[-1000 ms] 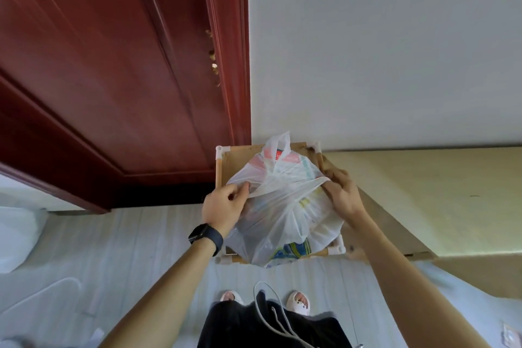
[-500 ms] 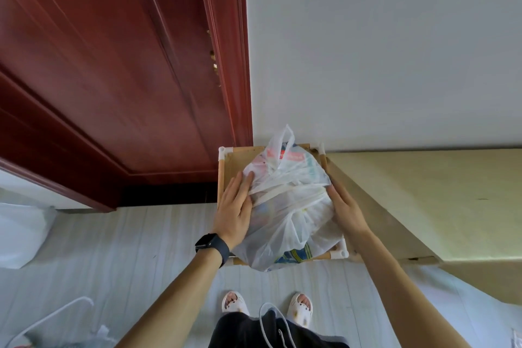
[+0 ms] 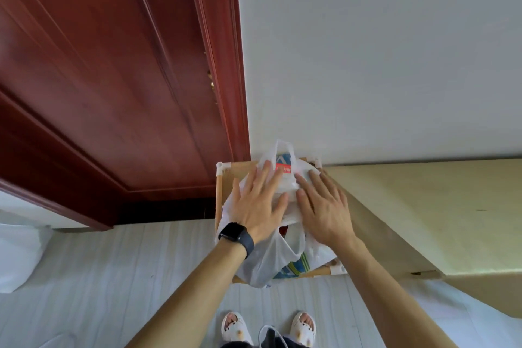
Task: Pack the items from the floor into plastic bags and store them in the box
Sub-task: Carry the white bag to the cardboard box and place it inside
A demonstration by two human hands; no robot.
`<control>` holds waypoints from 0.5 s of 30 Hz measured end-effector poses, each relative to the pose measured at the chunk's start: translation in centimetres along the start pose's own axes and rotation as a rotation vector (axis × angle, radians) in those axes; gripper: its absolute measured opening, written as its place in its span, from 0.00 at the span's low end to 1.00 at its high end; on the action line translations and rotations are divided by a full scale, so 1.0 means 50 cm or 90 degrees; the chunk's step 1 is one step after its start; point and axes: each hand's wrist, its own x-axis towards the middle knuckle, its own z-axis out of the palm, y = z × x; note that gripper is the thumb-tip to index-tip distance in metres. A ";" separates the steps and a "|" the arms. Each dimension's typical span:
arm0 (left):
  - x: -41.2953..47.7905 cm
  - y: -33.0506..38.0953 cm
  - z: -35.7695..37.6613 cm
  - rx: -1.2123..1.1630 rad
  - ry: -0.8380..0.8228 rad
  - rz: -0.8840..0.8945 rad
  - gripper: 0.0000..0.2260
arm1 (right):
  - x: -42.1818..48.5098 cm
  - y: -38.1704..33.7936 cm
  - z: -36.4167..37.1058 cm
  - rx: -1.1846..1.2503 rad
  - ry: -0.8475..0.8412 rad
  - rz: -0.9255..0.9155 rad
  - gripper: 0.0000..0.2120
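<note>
Filled plastic bag (image 3: pixel 271 263) sat in the wood-framed box (image 3: pixel 219 192), bulging over its near edge. Left hand (image 3: pixel 260 203) pressed flat on the bag's top, fingers straight. The right hand (image 3: pixel 324 206) lay flat just beside it, also gripping nothing. The box stood by the red door (image 3: pixel 113 93).

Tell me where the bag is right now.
Head view, centre: the bag sits on the box against the wall, right of the door, under the flat left hand and right hand.
</note>
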 end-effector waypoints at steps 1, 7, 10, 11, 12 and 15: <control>-0.010 -0.009 0.015 -0.006 -0.018 0.013 0.29 | -0.003 0.007 0.011 0.002 -0.014 0.003 0.24; -0.013 -0.025 0.032 -0.068 -0.023 0.014 0.28 | -0.003 0.013 0.036 -0.009 0.035 0.014 0.23; -0.006 -0.031 0.027 -0.087 -0.021 0.023 0.25 | -0.006 0.002 0.039 -0.023 0.071 0.036 0.22; -0.005 -0.033 0.027 -0.088 -0.023 0.022 0.24 | -0.006 -0.001 0.040 -0.026 0.078 0.043 0.22; -0.004 -0.033 0.028 -0.086 -0.025 0.022 0.24 | -0.006 -0.004 0.041 -0.030 0.084 0.049 0.22; -0.007 -0.038 0.035 -0.081 -0.030 0.023 0.23 | -0.011 -0.007 0.044 -0.034 0.076 0.064 0.22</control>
